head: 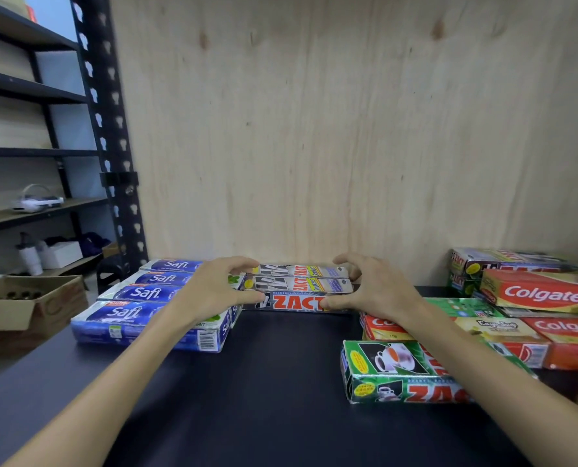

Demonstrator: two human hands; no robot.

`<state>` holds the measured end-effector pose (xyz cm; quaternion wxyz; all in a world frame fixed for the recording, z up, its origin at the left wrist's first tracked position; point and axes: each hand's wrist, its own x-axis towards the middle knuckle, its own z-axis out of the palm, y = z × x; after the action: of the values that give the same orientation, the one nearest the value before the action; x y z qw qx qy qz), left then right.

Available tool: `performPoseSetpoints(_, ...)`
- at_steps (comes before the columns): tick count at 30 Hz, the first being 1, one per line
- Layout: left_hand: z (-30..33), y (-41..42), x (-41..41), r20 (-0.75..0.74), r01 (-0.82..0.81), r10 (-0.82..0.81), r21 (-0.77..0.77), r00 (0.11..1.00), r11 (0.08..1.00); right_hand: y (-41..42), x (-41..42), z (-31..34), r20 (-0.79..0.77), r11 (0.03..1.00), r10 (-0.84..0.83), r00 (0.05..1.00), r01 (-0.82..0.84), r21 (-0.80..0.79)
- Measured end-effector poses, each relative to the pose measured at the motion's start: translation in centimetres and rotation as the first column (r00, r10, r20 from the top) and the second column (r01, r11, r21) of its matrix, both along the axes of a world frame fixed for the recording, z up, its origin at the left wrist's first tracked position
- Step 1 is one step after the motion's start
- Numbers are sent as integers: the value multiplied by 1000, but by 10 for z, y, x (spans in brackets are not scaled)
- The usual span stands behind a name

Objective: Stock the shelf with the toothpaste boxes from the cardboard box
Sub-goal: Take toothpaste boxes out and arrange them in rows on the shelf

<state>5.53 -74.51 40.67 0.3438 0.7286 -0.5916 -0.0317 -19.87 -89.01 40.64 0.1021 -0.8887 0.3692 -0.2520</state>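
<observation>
Two grey-and-red Zact toothpaste boxes (pixel 301 284) lie side by side at the back of the dark shelf (pixel 264 372), against the plywood wall. My left hand (pixel 213 291) grips their left end, fingers curled over the top and thumb on the front. My right hand (pixel 371 288) grips their right end the same way. Several blue Safi boxes (pixel 135 315) lie in a row to the left. A green Zact box (pixel 392 372) lies at the front right, and red Colgate boxes (pixel 543 294) are stacked at the right.
A cardboard box (pixel 28 308) holding dark bottles sits lower left beyond the shelf edge. A black metal upright (pixel 108 129) stands at the left. Other shelves (pixel 28 210) behind it hold a white device and bottles. More Zact boxes (pixel 503 264) are stacked at the back right.
</observation>
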Motion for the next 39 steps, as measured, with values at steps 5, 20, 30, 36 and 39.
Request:
performPoseSetpoints(5,-2,0,-1,-21,0,-1,-49,1000,999,1,0,2,-17,1000,-14,1000,13,-24)
performPoseSetpoints(20,3,45,-91,-35,180,-197,-271,980,946,51,-79,15,205,996,-34,978,49,-69)
performPoseSetpoints(30,-17,46,-182,-4,322,-322,-4,947,947,95,-173,-1,-223,962,-259,940,229,-151)
performPoseSetpoints(36,-25,45,-196,-3,316,-316,30,949,948,104,-184,-6,-340,979,-171,925,119,-166)
performPoseSetpoints(39,-29,47,-194,18,307,-307,34,951,951,105,-188,-6,-324,982,-127,938,73,-174)
